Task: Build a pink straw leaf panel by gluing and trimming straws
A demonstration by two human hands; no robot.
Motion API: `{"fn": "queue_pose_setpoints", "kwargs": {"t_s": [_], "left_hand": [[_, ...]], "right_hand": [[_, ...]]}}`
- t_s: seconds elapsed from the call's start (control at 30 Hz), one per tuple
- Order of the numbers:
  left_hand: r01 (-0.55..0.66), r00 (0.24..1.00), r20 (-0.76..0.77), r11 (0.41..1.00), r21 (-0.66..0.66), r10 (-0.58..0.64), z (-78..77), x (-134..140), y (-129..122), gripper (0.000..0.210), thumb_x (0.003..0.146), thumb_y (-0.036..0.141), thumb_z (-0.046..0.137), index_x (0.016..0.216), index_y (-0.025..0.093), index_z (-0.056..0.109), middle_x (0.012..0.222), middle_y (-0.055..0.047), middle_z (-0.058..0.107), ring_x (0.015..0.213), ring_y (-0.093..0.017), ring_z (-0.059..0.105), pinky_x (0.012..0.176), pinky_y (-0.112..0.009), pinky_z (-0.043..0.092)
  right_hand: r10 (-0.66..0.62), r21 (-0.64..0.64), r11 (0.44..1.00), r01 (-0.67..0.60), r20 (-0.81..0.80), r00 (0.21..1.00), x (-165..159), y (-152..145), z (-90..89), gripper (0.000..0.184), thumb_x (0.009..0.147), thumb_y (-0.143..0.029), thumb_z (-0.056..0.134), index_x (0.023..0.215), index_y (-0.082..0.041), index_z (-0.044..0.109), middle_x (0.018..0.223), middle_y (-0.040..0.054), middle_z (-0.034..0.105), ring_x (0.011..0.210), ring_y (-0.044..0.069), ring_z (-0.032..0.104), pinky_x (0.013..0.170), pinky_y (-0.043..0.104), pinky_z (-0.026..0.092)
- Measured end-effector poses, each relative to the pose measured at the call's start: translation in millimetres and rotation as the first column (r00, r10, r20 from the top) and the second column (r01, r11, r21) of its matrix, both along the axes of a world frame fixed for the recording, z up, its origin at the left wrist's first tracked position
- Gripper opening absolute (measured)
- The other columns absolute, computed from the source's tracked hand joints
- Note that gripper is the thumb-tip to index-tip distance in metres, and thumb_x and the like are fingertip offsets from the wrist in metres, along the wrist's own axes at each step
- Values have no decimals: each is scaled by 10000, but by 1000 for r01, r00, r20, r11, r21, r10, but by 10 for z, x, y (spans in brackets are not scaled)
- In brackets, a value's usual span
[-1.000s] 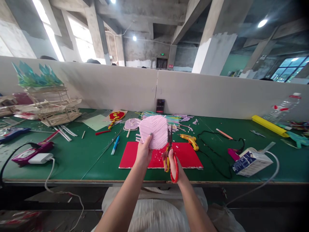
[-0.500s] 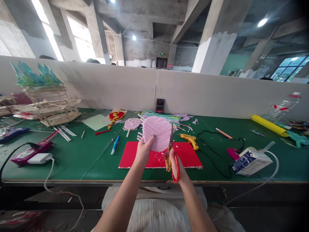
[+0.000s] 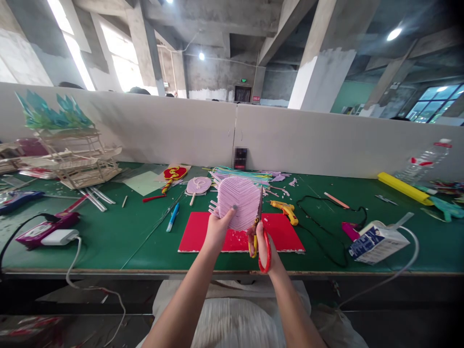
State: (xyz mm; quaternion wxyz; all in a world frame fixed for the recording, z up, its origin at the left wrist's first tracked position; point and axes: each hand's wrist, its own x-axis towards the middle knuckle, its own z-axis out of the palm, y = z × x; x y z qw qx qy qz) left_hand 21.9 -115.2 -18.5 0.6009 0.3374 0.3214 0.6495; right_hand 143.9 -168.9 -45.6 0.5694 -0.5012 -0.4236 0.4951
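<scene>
Left hand (image 3: 218, 228) grips the pink ribbed piece (image 3: 239, 198), held over the red board (image 3: 197, 237), shifted rightward since one second ago; right hand (image 3: 263, 245) grips scissors (image 3: 268, 249), blades at its right edge; carton (image 3: 379, 244) print illegible.

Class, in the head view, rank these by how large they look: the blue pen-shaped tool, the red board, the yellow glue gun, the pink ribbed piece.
Largest to smallest:
1. red board, though partly covered
2. pink ribbed piece
3. yellow glue gun
4. blue pen-shaped tool
</scene>
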Motion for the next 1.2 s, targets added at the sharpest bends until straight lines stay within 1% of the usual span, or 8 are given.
{"fn": "queue_pose_setpoints", "kwargs": {"t_s": [0.17,0.37,0.67,0.77,0.9,1.0,1.1,1.2], "left_hand": [[-2,1000,1,1000,-10,2,-4,5,-2,434,570,347,844,919,128,708,914,-81,743,834,-212,679,799,-318,513],[-1,1000,-8,1000,1,1,-12,4,-8,469,561,368,846,931,116,707,945,-102,738,865,-234,679,826,-342,509],[-5,1000,-17,1000,-2,5,-58,1,20,450,570,363,842,929,130,707,922,-88,741,847,-229,680,804,-338,517],[-1,1000,-20,1000,-10,1,-54,6,22,445,564,365,843,919,132,709,903,-82,743,823,-223,682,789,-334,523],[-11,999,-34,1000,-6,11,-55,11,26,438,556,373,844,893,128,711,880,-82,744,817,-228,684,799,-345,520],[-13,999,-34,1000,-12,13,-65,12,33,439,549,370,847,891,130,710,866,-76,744,808,-226,684,801,-349,519],[-12,1000,-28,1000,-18,11,-81,12,44,456,543,367,850,905,129,708,869,-76,745,805,-225,685,801,-350,520],[-13,1000,-20,1000,-19,12,-97,9,57,450,547,361,850,903,124,709,872,-80,744,792,-220,684,786,-343,523]], "right_hand": [[3,-3,1000,-3,-33,999,-26,-34,45,669,682,-850,421,667,-188,511,419,-66,429,308,54,381,311,176,331],[15,-2,1000,-15,-41,999,-37,-39,31,633,706,-831,428,652,-201,464,362,-82,390,275,57,353,291,172,309],[-37,-37,999,37,3,999,-57,-72,79,620,718,-817,433,617,-205,447,351,-67,407,265,69,381,279,177,297],[-47,-47,998,46,-17,999,-76,-68,79,611,725,-814,425,618,-213,443,351,-67,409,260,74,378,273,185,293],[-53,-79,995,52,-7,999,-89,-42,41,598,734,-808,414,627,-221,449,348,-64,416,259,85,390,272,195,309],[-86,-102,991,88,19,996,-96,-25,28,591,729,-807,424,606,-229,427,326,-73,383,237,86,368,251,196,285],[-126,-132,983,129,30,992,-105,-21,60,588,711,-807,450,580,-236,393,302,-85,342,212,84,330,225,199,260],[-107,-166,980,108,16,994,-109,-24,108,576,713,-789,472,579,-233,409,298,-83,350,211,87,333,220,202,278]]}}
